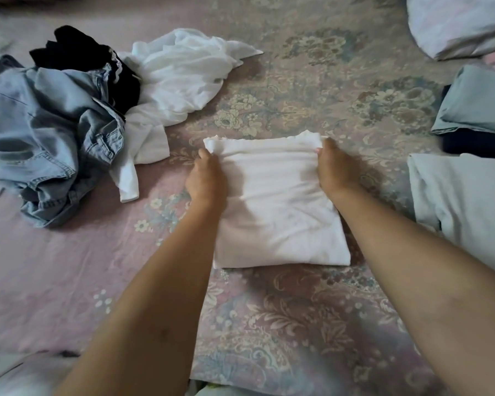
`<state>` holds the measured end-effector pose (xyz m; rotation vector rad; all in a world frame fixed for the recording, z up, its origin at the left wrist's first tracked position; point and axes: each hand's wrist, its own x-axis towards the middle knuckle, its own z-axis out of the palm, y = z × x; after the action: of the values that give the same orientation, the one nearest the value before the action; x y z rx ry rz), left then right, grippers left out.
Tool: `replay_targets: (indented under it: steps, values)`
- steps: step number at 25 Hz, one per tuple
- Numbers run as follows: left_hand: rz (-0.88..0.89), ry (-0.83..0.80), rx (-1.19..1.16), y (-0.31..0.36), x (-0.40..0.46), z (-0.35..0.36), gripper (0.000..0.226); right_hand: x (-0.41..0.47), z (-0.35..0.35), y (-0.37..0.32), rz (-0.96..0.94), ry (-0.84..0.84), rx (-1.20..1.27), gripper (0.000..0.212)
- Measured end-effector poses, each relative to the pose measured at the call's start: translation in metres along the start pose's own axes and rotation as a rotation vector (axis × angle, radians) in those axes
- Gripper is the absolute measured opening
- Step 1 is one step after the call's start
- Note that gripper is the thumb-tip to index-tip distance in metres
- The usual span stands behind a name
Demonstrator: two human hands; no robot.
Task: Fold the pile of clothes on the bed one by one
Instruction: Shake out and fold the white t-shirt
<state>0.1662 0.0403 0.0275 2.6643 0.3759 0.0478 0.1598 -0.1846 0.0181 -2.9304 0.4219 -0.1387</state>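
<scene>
A white garment (277, 207), folded into a rectangle, lies in the middle of the floral bedspread (297, 90). My left hand (206, 175) grips its far left corner and my right hand (336, 167) grips its far right corner, fingers curled over the far edge. To the left lies the unfolded pile: a light-blue denim piece (46, 132), a black garment (77, 52) and crumpled white clothes (180, 78).
At the right edge sit folded pieces: a pale one (463, 201), a grey-green one (480, 107) on something dark navy (469, 144), and a white bundle (457, 21) at the top right. Bare bedspread stretches beyond and in front of the folded garment.
</scene>
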Motion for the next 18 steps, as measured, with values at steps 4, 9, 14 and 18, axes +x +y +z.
replay_targets:
  steps: [4,9,14,18]
  values:
    - [0.336,0.126,0.102,0.006,-0.012,-0.019,0.054,-0.017,-0.02,-0.01,-0.249,0.183,-0.008,0.038]
    - [0.754,-0.179,0.142,-0.047,-0.106,0.01,0.075,-0.12,-0.01,0.007,-0.498,-0.287,0.011,0.067]
    - [0.8,-0.174,0.273,-0.077,-0.124,0.0,0.081,-0.141,-0.009,0.039,-0.608,-0.205,-0.045,0.088]
    - [1.129,-0.132,0.275,-0.094,-0.11,-0.008,0.076,-0.15,-0.019,0.073,-0.872,-0.167,-0.189,0.077]
